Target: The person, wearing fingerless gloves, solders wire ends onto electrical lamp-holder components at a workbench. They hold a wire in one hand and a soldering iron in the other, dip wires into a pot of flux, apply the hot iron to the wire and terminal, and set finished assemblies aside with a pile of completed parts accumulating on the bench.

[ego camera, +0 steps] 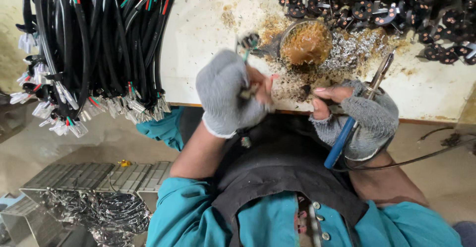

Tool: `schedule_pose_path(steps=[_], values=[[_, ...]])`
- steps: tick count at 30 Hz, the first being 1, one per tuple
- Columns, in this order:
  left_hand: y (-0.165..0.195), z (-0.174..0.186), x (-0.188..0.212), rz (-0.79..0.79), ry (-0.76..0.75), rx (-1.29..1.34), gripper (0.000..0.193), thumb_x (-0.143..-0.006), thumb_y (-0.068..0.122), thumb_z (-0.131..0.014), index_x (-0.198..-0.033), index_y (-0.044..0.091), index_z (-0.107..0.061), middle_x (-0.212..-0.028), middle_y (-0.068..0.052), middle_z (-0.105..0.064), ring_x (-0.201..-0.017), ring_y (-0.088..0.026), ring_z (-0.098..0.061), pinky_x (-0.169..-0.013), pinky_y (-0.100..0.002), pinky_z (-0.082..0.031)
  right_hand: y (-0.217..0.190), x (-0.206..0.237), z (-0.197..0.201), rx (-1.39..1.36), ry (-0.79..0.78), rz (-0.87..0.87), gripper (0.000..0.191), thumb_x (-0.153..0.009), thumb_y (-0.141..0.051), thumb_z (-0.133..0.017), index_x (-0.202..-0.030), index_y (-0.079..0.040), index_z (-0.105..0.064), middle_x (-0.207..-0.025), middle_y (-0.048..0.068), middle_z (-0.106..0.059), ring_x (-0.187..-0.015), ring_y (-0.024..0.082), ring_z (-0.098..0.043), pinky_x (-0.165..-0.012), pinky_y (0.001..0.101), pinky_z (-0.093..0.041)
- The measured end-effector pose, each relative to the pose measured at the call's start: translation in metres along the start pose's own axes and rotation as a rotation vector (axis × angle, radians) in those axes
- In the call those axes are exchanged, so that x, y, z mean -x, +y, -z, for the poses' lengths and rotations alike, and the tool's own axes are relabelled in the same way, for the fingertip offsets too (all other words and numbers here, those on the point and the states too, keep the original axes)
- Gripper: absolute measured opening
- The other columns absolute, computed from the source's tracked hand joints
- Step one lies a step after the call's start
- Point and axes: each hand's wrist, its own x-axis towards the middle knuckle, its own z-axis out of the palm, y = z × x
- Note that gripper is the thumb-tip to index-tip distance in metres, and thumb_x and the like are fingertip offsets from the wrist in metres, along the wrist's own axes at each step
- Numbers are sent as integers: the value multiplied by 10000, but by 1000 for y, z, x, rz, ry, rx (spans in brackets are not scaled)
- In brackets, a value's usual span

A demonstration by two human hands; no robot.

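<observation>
Grey-gloved left hand [225, 94] grips a small black connector part [249, 42] above the tabletop [198, 39] edge, beside the flux tin [306, 42]. Right hand [359, 115] has its fingers closed around a blue-handled soldering iron [364, 103], tip pointing toward the solder-splattered patch.

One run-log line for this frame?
left hand: holds small connector | right hand: grips soldering iron | flux tin ahead | cable bundle at left
</observation>
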Motion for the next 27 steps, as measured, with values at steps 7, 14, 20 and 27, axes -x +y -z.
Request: schedule_pose_path(steps=[7,14,20,27], values=[[5,11,19,432,-626,657,120,-843,131,-799,-839,50,-711,-787,-46,-625,-678,-143,-669,-616,-272,-526,-11,-2,7,-329,-122,-380,273,-877,-53,-813,-1114,-5,-686,-955,110,-730,-803,206,-714,-708,318,-588],[18,-12,23,585,-674,768,161,-874,156,-795,-832,44,-687,-785,-34,-611,-746,-108,-615,-682,-276,-508,9,12,10,-784,-128,-760,130,-921,-53,-747,-921,44,-661,-779,67,-680,-691,164,-657,-666,317,-553],[37,2,13,178,-516,258,183,-807,147,-793,-924,94,-663,-1006,-99,-627,-866,-241,-678,-764,-324,-541,-2,-4,11,-168,-96,-29,143,-931,-52,-774,-1055,-14,-713,-867,77,-691,-753,198,-646,-672,357,-502],[18,-3,17,11,-467,-42,255,-742,227,-819,-921,133,-664,-1007,-70,-687,-888,-320,-689,-755,-410,-544,2,-19,14,245,-287,212,158,-794,-44,-813,-921,-121,-760,-872,91,-759,-705,294,-673,-645,438,-508]])
